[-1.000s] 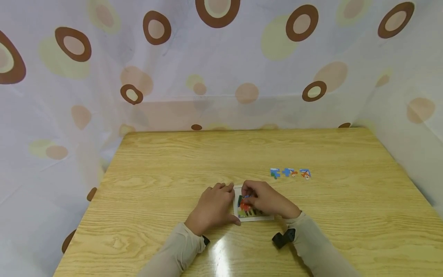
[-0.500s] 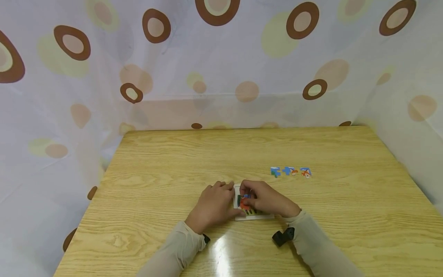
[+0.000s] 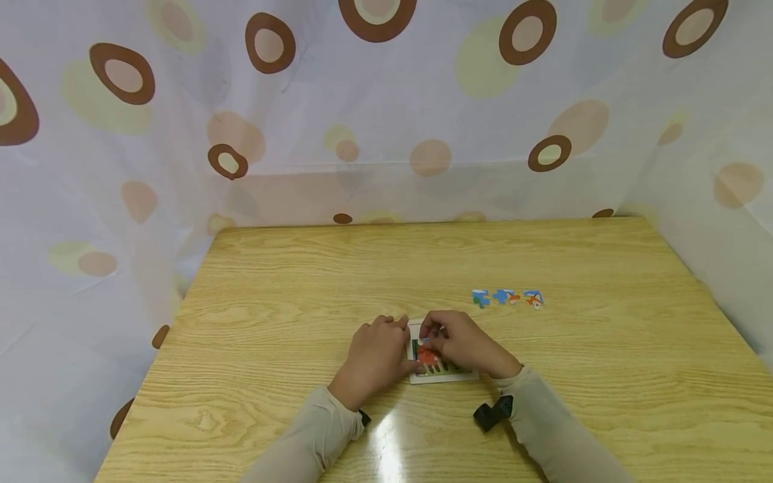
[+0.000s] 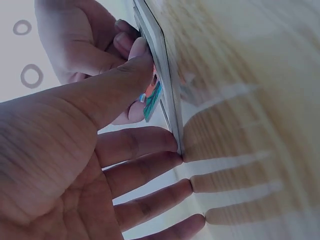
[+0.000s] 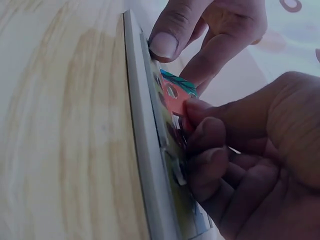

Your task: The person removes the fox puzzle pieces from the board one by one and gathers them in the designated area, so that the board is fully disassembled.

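A small jigsaw puzzle in a white frame point(image 3: 443, 378) lies flat between my hands; red, green and dark patches of its picture show. My left hand point(image 3: 376, 355) lies along its left side, fingers fairly straight with their tips down by the frame's edge and on the table, thumb pressing the near-left corner. Over the puzzle, my right hand point(image 3: 464, 343) pinches a red and green puzzle piece point(image 5: 176, 98) between thumb and fingers. That piece stands tilted up from the board in the right wrist view. Curled right fingers hide much of the picture.
Beyond the frame to the right, three loose blue puzzle pieces lie in a row: a blue-green one point(image 3: 480, 298), a middle one point(image 3: 504, 296) and a blue-orange one point(image 3: 534, 299). A patterned curtain point(image 3: 386, 194) hangs behind the wooden table point(image 3: 290, 268).
My right fingers have shifted slightly at the upper left of the puzzle. My left thumb has moved a little up onto the frame from its near-left corner. The loose pieces stay put.
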The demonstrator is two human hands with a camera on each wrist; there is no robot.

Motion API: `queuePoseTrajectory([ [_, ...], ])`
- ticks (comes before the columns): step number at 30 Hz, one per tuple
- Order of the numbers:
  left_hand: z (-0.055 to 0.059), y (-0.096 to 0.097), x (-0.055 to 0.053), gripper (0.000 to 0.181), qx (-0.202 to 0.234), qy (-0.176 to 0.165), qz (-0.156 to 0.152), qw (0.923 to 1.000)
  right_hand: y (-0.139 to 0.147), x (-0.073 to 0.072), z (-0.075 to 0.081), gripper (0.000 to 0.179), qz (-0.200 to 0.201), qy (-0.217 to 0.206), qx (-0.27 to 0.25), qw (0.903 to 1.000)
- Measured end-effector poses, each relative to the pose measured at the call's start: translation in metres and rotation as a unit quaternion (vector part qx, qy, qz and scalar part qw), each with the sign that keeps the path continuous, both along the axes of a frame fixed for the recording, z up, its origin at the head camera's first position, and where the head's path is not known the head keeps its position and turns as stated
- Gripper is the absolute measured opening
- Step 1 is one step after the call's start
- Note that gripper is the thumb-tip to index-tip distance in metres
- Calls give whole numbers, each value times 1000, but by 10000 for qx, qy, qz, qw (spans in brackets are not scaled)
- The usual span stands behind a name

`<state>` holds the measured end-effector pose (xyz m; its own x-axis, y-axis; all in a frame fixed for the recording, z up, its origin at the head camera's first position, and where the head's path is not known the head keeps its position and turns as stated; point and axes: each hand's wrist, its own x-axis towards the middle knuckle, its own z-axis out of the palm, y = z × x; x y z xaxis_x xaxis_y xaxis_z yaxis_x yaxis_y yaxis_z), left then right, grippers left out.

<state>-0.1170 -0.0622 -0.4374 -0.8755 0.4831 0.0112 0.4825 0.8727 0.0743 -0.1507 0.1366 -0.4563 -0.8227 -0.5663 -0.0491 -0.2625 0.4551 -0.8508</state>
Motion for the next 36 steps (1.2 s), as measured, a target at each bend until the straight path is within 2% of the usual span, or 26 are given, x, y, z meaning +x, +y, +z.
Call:
queuePoseTrajectory([
  [6,-1,0,0,63,-33,13,53,10000,-1,-2,-4,4,-504,-235,-178,9983],
  [11,-1,0,0,67,-39,-29,55,10000,5,-4,0,3,-676,-235,-363,9968],
  [17,-1,1,0,70,43,-102,76,9999,30,-13,13,6,-957,-349,-429,9939],
  [23,1,1,0,63,-72,-147,64,9998,61,-26,16,10,-1246,-333,-431,9907],
  [29,3,0,-1,63,-52,-191,61,9998,85,-29,21,6,-1460,-8,232,9890],
  [36,3,-2,-2,65,-43,-263,20,9996,90,-30,18,6,-1263,358,842,9878],
])
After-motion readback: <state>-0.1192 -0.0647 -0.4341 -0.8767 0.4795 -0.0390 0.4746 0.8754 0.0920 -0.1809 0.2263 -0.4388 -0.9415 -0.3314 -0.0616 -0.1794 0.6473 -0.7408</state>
